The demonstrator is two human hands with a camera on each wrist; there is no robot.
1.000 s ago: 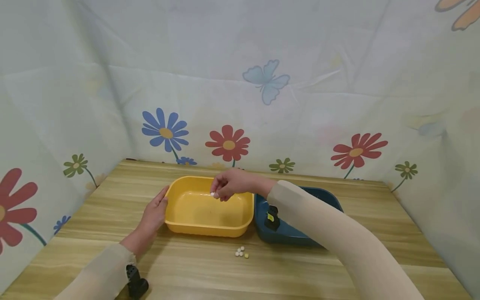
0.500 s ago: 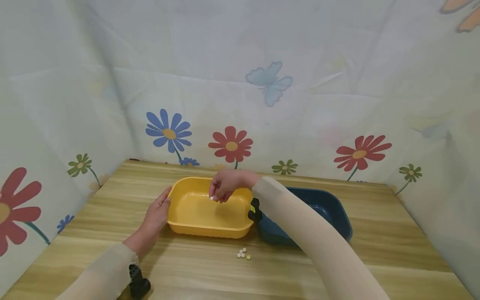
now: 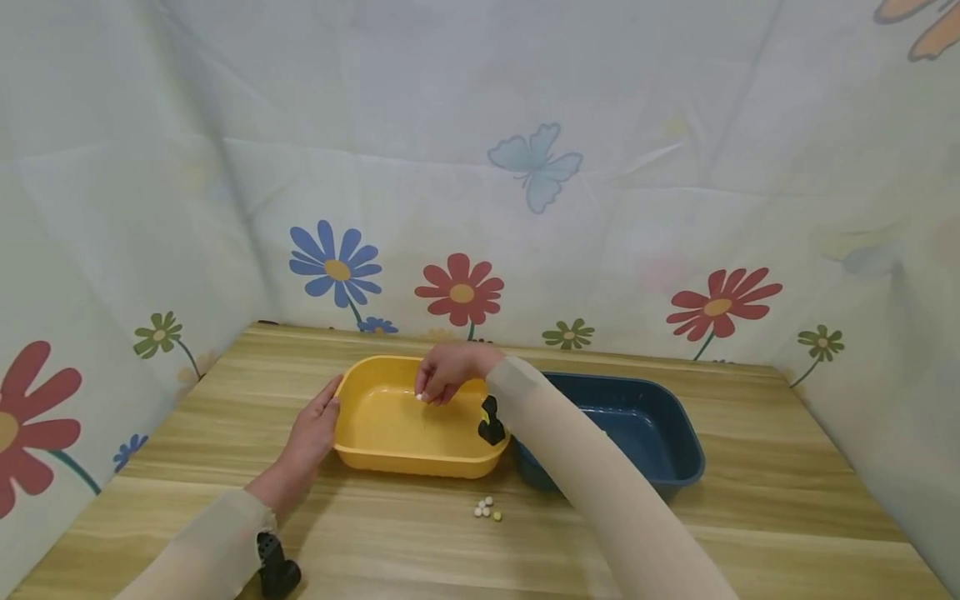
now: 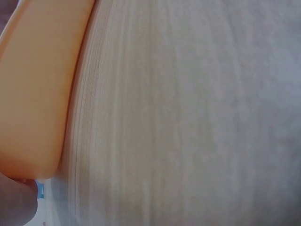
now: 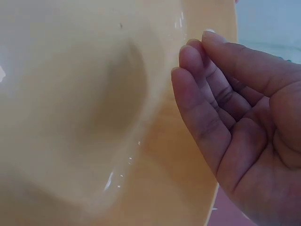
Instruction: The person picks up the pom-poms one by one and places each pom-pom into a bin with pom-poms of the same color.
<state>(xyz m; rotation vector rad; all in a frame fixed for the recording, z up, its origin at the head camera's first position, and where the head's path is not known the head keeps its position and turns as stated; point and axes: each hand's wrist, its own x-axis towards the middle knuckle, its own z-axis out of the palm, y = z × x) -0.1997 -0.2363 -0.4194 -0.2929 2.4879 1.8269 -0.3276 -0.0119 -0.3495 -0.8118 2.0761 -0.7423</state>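
Right hand (image 3: 444,377) is hovering over the yellow tub (image 3: 390,442), fingertips pinching a small white bead (image 3: 419,397); left hand (image 3: 313,427), fingers together, is resting against its rim.

Soft, even, bright light fills the head view, with faint shadows under the yellow tub (image 3: 420,454) and arms toward 6 o'clock on the desk (image 3: 750,517). The left wrist view is blurred and washed out. In the right wrist view, small white glare spots dot the tub's glossy floor; the fingers (image 5: 202,89) look fairly sharp.
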